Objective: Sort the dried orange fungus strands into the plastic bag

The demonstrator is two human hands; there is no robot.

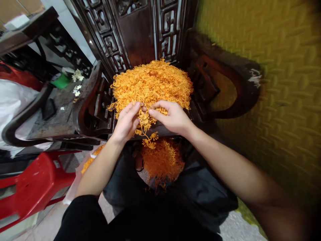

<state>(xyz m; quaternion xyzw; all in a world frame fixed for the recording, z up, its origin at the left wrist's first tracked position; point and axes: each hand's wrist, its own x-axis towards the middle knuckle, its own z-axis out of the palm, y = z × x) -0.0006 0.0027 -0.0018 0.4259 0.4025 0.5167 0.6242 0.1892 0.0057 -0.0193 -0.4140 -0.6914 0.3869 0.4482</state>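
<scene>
A large heap of orange, thin-branched pieces like plastic flower sprigs lies on the seat of a dark carved wooden chair. At the heap's near edge, my left hand is closed in a pinch on an orange sprig. My right hand pinches the same sprig from the other side, its thumb and fingertips close to my left fingers. The sprig's small flower-like ends hang down past the seat edge. Exactly where the fingertips grip is partly hidden.
Between my knees is a second pile of orange stringy pieces. At left stand a red plastic stool and a dark wooden side table with a green container, a phone-like black object and white flowers. A yellow textured surface fills the right.
</scene>
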